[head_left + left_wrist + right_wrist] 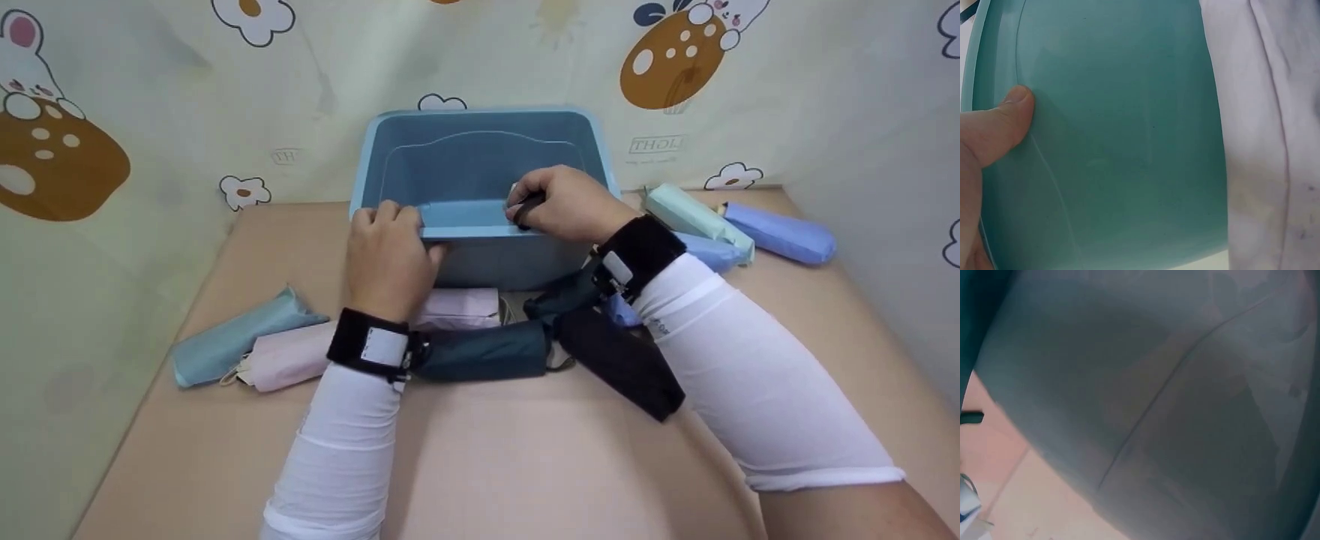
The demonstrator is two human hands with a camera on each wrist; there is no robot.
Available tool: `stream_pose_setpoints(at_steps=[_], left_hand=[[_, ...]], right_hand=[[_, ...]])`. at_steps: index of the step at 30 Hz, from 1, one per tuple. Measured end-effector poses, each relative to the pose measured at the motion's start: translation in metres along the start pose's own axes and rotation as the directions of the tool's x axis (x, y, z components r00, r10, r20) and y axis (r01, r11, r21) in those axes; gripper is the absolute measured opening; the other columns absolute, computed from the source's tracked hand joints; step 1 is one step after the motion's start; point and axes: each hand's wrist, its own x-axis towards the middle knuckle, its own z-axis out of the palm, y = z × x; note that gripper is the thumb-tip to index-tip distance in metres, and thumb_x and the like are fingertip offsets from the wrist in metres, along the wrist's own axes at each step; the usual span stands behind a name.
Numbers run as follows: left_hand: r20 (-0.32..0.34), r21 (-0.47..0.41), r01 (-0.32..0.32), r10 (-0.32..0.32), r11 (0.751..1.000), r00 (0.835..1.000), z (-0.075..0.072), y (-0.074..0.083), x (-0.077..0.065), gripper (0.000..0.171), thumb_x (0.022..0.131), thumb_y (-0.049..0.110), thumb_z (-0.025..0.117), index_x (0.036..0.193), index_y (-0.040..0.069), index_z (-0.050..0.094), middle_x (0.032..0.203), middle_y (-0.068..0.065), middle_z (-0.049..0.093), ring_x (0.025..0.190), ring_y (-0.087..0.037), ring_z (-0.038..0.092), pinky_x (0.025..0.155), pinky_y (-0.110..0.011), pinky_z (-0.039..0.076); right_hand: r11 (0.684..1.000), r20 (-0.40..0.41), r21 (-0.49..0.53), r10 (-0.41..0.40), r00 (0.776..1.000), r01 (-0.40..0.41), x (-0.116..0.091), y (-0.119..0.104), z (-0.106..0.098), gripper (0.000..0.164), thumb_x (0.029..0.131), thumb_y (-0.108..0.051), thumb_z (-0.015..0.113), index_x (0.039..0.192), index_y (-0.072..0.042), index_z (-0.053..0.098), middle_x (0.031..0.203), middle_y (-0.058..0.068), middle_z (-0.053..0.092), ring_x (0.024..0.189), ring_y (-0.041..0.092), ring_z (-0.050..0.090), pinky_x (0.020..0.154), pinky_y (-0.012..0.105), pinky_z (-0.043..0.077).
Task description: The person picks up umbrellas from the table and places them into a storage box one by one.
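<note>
Seen remotely through my head feed, a tan surface (487, 465) meets pale walls (360, 67) on 3 sides, printed with rabbits (28, 66), brown spotted shapes (660, 86), white flowers (245, 193) and reversed lettering (657, 145).

Just right of the head view's centre, your right hand (574, 204) covers most of a dark item (531, 208), leaving it unidentifiable.
</note>
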Motion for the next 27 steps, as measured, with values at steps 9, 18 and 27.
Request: stream_pose_setpoints(at_steps=[9,18,27], left_hand=[[-0.007,-0.005,-0.015,0.015,1.0,1.0,0.0,-0.0002,0.0008,0.047,0.088,0.041,0.084,0.11,0.001,0.074,0.116,-0.019,0.071,0.113,-0.044,0.057,0.106,-0.051,0.043],[0.001,-0.009,-0.003,0.003,1.0,1.0,0.0005,-0.0015,0.0012,0.049,0.088,0.042,0.084,0.111,0.001,0.074,0.116,-0.019,0.07,0.115,-0.043,0.057,0.106,-0.052,0.044],[0.005,-0.006,0.005,-0.005,1.0,1.0,0.0003,-0.0013,0.0012,0.049,0.087,0.044,0.084,0.111,0.001,0.073,0.119,-0.019,0.07,0.115,-0.043,0.056,0.105,-0.051,0.045]], right_hand=[[1.0,-0.116,0.014,-0.004,0.993,0.006,-0.0006,0.0045,0.0023,0.017,0.096,-0.009,0.062,0.105,-0.008,0.077,0.106,0.008,0.075,0.093,0.022,0.063,0.083,0.033,0.047],[0.998,-0.173,-0.031,0.043,0.984,-0.049,0.002,-0.0001,0.0056,0.015,0.096,-0.01,0.062,0.104,-0.007,0.074,0.106,0.009,0.072,0.097,0.024,0.062,0.089,0.038,0.049],[0.993,-0.078,-0.109,0.025,0.997,-0.033,0.002,0.0018,0.0049,0.024,0.095,-0.013,0.061,0.112,-0.009,0.079,0.106,0.008,0.075,0.094,0.025,0.065,0.087,0.038,0.049]])
